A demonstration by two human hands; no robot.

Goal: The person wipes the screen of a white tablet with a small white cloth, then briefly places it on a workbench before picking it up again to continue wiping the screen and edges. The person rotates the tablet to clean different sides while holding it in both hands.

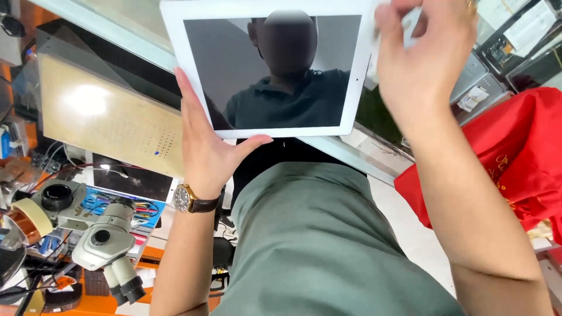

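The white tablet (269,70), at twelve o'clock, is gripped along its lower edge by the left hand (205,146), thumb over the bezel. A white cloth (410,23) is pinched against its right edge by the right hand (421,64). A microscope (108,246) stands on the desk (170,257) at eight o'clock.

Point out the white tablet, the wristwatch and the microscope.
white tablet (269,70): head view, on the dark screen's centre.
wristwatch (183,198): head view, on the round dial, at the left hand (205,152) wrist.
microscope (108,237): head view, on the grey body above the eyepieces.
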